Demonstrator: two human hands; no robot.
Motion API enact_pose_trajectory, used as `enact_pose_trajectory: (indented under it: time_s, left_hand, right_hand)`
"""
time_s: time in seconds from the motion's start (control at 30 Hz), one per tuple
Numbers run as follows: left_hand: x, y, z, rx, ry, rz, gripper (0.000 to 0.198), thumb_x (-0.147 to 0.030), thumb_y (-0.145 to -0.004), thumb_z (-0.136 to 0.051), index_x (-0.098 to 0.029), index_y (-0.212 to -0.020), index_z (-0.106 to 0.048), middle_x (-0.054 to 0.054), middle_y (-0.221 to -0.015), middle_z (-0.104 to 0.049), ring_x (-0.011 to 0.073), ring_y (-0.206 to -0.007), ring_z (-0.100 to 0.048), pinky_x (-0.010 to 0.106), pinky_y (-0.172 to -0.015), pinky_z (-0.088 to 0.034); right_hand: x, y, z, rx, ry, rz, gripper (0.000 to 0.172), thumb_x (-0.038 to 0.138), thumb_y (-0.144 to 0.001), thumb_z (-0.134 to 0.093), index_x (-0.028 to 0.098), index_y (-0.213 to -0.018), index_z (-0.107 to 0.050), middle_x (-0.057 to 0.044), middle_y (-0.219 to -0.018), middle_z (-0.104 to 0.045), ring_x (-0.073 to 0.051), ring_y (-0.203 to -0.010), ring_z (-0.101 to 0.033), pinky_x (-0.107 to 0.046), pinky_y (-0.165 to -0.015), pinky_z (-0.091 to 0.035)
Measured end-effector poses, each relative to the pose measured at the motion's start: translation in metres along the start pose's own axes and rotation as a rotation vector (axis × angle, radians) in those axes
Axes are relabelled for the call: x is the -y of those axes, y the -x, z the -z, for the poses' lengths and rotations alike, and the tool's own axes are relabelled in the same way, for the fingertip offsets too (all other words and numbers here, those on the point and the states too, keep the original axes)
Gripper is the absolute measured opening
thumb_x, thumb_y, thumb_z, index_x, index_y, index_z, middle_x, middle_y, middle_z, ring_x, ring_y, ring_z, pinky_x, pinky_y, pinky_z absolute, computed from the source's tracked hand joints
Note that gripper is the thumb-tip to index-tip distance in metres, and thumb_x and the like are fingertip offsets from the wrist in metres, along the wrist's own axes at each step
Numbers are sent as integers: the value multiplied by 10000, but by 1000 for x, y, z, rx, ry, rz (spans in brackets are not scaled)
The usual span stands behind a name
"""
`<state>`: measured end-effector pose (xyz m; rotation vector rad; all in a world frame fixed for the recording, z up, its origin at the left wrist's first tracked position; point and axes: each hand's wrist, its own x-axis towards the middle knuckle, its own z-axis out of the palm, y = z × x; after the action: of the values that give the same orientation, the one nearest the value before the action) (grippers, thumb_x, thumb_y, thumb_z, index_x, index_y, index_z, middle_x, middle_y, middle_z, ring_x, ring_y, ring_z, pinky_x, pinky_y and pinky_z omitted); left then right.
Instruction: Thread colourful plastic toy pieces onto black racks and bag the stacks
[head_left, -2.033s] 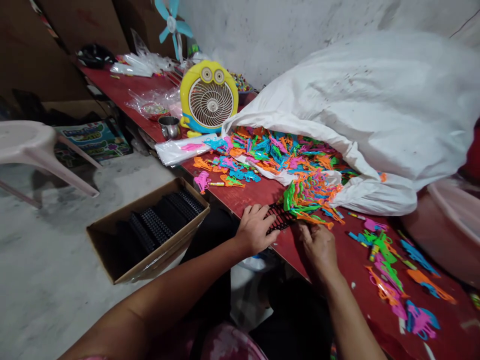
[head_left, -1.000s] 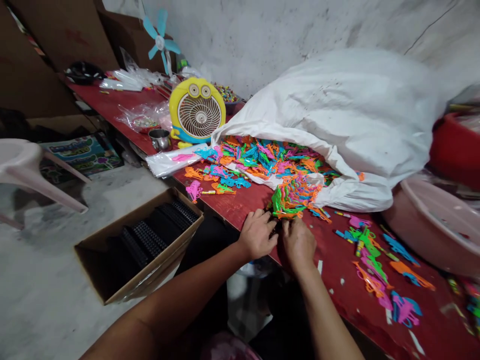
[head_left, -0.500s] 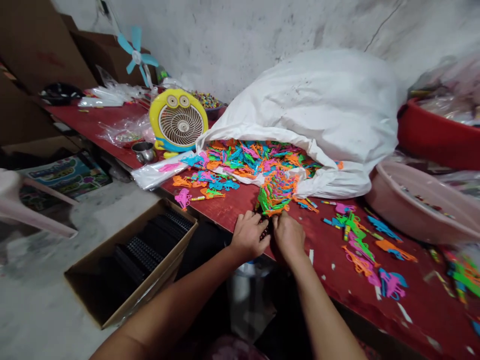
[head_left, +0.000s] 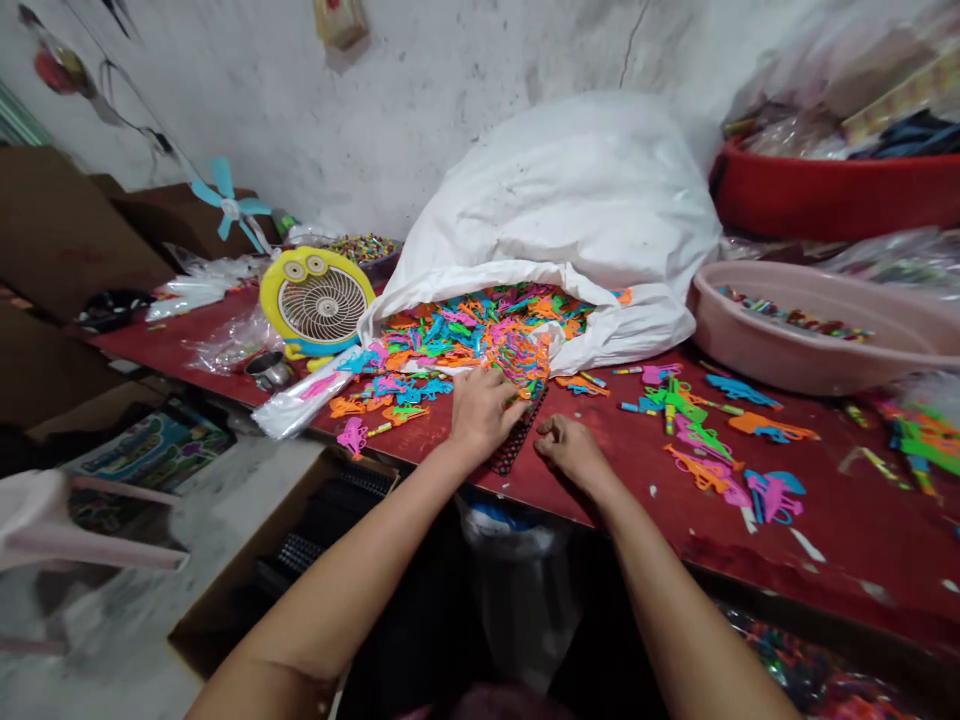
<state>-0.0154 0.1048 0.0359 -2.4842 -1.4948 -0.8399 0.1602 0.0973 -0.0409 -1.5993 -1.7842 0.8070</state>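
On the bench (head_left: 634, 450), the black perforated strip (head_left: 516, 442) slants away rightward between the left hand (head_left: 486, 412), nearer, bent fingers overlapping it, grip unclear, and the right hand (head_left: 576, 452), half-curled, seemingly empty.

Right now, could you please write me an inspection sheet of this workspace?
Surface: red table, white scraps at right.
Work things: black grid at the stacked toys; sack open, toys spilling out.
Clutter: loose toys at right, pink basin, cup, yellow fan.
Grips: left grip at the grid; right grip beside it, fingers curled, hold unclear.
Cables: cord on the wall, left.
Surroundings: stool left, carton beside table, red basin right.
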Motion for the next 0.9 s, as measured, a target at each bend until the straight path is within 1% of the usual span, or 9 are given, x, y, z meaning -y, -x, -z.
enact_pose_trajectory:
  time_s: [0.07, 0.13, 0.23, 0.3, 0.4, 0.47, 0.67, 0.77, 0.9]
  left_hand:
    - [2, -5, 2, 43, -22, -12, 266, -435, -905, -599, -224, -770, -689, 29, -891, -650, 222, -926, -541, 378, -788, -337]
    - [1, -8, 5, 85, -50, -14, 276, -419, -904, -599, -215, -739, -688, 32, -893, -651, 221, -917, -543, 376, -773, -328]
    - [-3, -12, 10, 136, -95, -3, 272, -391, -903, -595, -205, -728, -688, 42, -907, -652, 225, -919, -546, 376, -758, -314]
    - [-6, -15, 11, 164, -112, 8, 262, -373, -901, -594, -202, -727, -688, 44, -916, -654, 224, -916, -550, 374, -751, -308]
    - [-9, -18, 12, 189, -123, 28, 265, -356, -904, -587, -196, -713, -679, 37, -920, -656, 216, -906, -557, 368, -749, -305]
    - [-11, -19, 12, 200, -123, 47, 275, -350, -909, -580, -191, -706, -675, 34, -921, -656, 214, -916, -564, 362, -747, -302]
    - [-20, -26, 12, 276, -144, 79, 270, -341, -919, -563, -180, -738, -682, 39, -890, -654, 205, -870, -576, 347, -712, -293]
    - [-22, -31, 12, 300, -144, 70, 271, -339, -916, -562, -176, -736, -682, 44, -882, -652, 207, -866, -578, 341, -702, -291]
    - [-21, -33, 14, 333, -157, 56, 261, -336, -914, -557, -177, -754, -688, 48, -883, -656, 212, -857, -578, 332, -707, -302]
  right_hand:
    - [-6, -2, 3, 48, -149, -45, 138, 213, -737, -529, 171, -868, -542, 71, -528, -511, -128, -462, -515, -216, -495, -333]
    - [-5, -4, 3, 22, -147, -36, 130, 243, -761, -530, 168, -864, -555, 59, -543, -531, -126, -455, -521, -218, -493, -331]
    - [6, -8, 1, -100, 74, 48, 136, 290, -806, -556, 164, -813, -607, -18, -670, -643, -148, -598, -594, -233, -559, -347]
    - [17, -9, -2, -153, 247, 62, 180, 322, -847, -558, 164, -834, -643, -69, -772, -698, -182, -713, -638, -248, -605, -360]
    - [31, -9, -8, -171, 443, 31, 230, 333, -907, -514, 163, -956, -661, -116, -882, -728, -224, -805, -676, -271, -646, -385]
    - [36, -7, -11, -153, 518, 22, 245, 305, -936, -472, 162, -1028, -648, -128, -943, -729, -238, -846, -687, -283, -670, -404]
    - [40, -9, -14, -86, 549, -71, 282, 276, -979, -377, 177, -1091, -616, -132, -961, -727, -262, -889, -695, -314, -718, -448]
    - [42, -11, -14, -83, 538, -94, 307, 277, -990, -349, 183, -1130, -606, -134, -973, -726, -268, -911, -694, -322, -731, -456]
    - [45, -8, -14, -85, 526, -107, 305, 249, -986, -344, 172, -1118, -607, -143, -986, -723, -257, -909, -693, -319, -743, -452]
